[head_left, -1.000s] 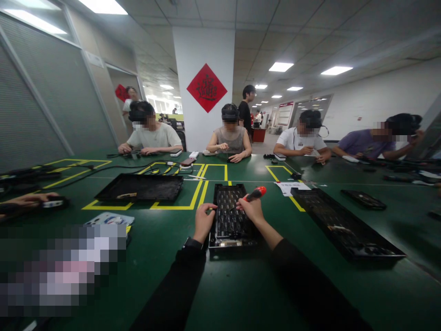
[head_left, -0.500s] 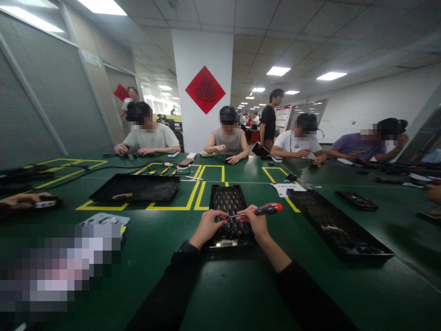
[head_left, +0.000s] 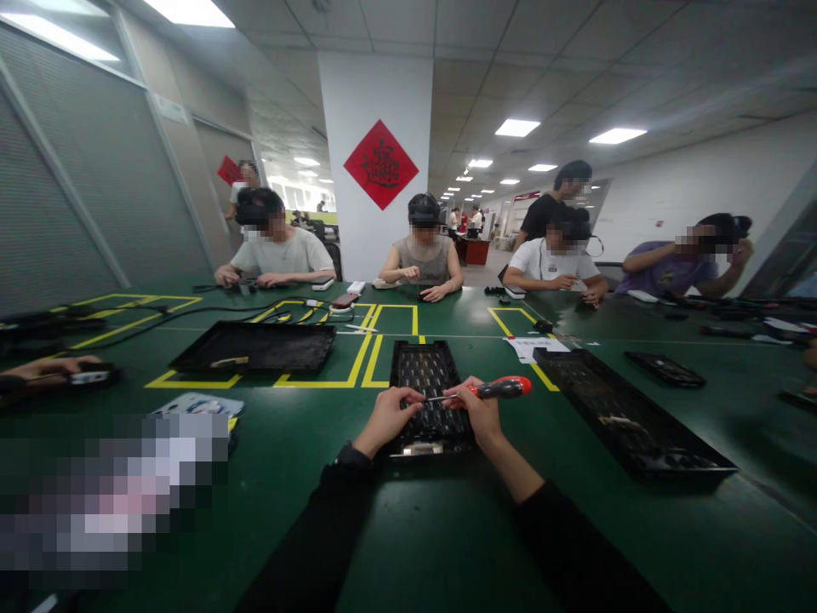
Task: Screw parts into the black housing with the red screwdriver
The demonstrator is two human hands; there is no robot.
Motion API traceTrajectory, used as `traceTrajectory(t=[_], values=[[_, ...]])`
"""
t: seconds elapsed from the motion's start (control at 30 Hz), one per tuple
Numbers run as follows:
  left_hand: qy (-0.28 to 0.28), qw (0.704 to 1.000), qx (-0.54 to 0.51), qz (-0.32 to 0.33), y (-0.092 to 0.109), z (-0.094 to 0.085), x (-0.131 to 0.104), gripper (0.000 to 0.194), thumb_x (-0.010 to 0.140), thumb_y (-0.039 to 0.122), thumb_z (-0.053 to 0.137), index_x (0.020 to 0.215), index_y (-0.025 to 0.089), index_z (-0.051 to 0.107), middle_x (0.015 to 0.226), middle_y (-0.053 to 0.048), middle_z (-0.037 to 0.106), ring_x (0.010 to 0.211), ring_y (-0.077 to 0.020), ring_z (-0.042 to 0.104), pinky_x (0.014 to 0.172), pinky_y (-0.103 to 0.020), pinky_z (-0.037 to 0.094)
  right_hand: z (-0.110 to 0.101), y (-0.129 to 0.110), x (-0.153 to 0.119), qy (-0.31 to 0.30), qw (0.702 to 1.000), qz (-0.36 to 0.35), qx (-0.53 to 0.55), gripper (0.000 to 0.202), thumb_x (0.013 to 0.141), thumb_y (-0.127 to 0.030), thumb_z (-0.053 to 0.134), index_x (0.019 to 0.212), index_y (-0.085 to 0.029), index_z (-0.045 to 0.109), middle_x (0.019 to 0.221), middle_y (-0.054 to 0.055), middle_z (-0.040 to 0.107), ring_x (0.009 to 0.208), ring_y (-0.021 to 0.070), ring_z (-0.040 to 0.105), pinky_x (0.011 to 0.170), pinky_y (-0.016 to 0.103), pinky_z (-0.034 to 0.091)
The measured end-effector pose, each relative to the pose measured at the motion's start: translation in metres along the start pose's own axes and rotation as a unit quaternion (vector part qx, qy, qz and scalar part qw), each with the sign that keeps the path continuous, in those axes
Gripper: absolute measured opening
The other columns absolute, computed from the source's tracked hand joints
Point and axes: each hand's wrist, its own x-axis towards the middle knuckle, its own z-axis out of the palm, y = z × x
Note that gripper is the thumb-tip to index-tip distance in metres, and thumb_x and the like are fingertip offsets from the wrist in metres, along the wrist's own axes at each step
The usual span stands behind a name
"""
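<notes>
A screwdriver (head_left: 507,388) with a red and dark handle lies nearly level in my right hand (head_left: 482,417), its thin shaft pointing left. My left hand (head_left: 389,419) is pinched at the shaft's tip. Whatever its thumb and finger hold there is too small to make out. Both hands are above a black plastic tray (head_left: 431,362) with rows of small shiny pieces or slots in it. A pale metallic piece (head_left: 423,449) shows at the tray's near end.
Long black trays flank me, one at left (head_left: 255,347) and one at right (head_left: 638,417). A smaller black case (head_left: 664,369) is farther right. A white paper (head_left: 536,349) and a cable (head_left: 153,320) lie on the green table (head_left: 440,536). Several people wearing headsets sit opposite.
My hands hold almost the same pose at the screwdriver. The view has shifted slightly. In the background, a standing person in black has moved right, behind a seated person.
</notes>
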Motion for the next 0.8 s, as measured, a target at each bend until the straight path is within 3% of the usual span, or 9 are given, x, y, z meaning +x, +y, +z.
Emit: traceTrajectory(t=[0.4, 0.47, 0.57, 0.67, 0.8], values=[[-0.004, 1.000, 0.028, 0.004, -0.002, 0.000, 0.000, 0.020, 0.076, 0.030, 0.053, 0.083, 0.019, 0.068, 0.077, -0.004, 0.066, 0.077, -0.0167, 0.058, 0.076, -0.028, 0.041, 0.006, -0.015, -0.010, -0.042, 0.986, -0.058, -0.150, 0.008, 0.072, -0.020, 0.053, 0.068, -0.019, 0.060, 0.064, 0.001, 0.063, 0.061, 0.0154, 0.060, 0.064, 0.028, 0.047], [-0.006, 0.999, 0.033, 0.009, -0.002, 0.000, 0.000, 0.019, 0.076, 0.030, 0.053, 0.082, 0.019, 0.068, 0.076, -0.003, 0.066, 0.077, -0.0167, 0.057, 0.075, -0.028, 0.041, 0.008, -0.018, -0.013, -0.065, 0.974, -0.084, -0.198, 0.006, 0.069, -0.017, 0.056, 0.068, -0.019, 0.061, 0.067, 0.000, 0.063, 0.063, 0.0147, 0.059, 0.065, 0.027, 0.046], [-0.009, 0.999, 0.040, 0.020, -0.002, -0.001, -0.001, 0.019, 0.077, 0.029, 0.052, 0.081, 0.019, 0.068, 0.076, -0.003, 0.066, 0.075, -0.0164, 0.057, 0.072, -0.027, 0.040, 0.011, -0.025, -0.017, -0.146, 0.951, -0.118, -0.247, 0.009, 0.065, -0.015, 0.059, 0.072, -0.019, 0.061, 0.070, -0.001, 0.063, 0.064, 0.0130, 0.056, 0.063, 0.024, 0.043], [-0.011, 0.998, 0.055, 0.024, -0.001, -0.001, -0.001, 0.018, 0.077, 0.029, 0.052, 0.079, 0.020, 0.068, 0.076, -0.003, 0.067, 0.075, -0.0165, 0.057, 0.071, -0.027, 0.039, 0.012, -0.029, -0.018, -0.205, 0.934, -0.137, -0.259, 0.012, 0.070, -0.017, 0.057, 0.081, -0.020, 0.060, 0.073, -0.002, 0.062, 0.065, 0.0125, 0.055, 0.064, 0.023, 0.043], [-0.014, 0.997, 0.070, 0.018, 0.000, -0.001, -0.001, 0.020, 0.078, 0.031, 0.051, 0.079, 0.019, 0.068, 0.074, -0.003, 0.066, 0.075, -0.0164, 0.056, 0.071, -0.027, 0.038, 0.010, -0.029, -0.014, -0.186, 0.936, -0.161, -0.253, 0.010, 0.079, -0.022, 0.052, 0.082, -0.019, 0.061, 0.081, 0.001, 0.064, 0.078, 0.0158, 0.058, 0.078, 0.028, 0.043]])
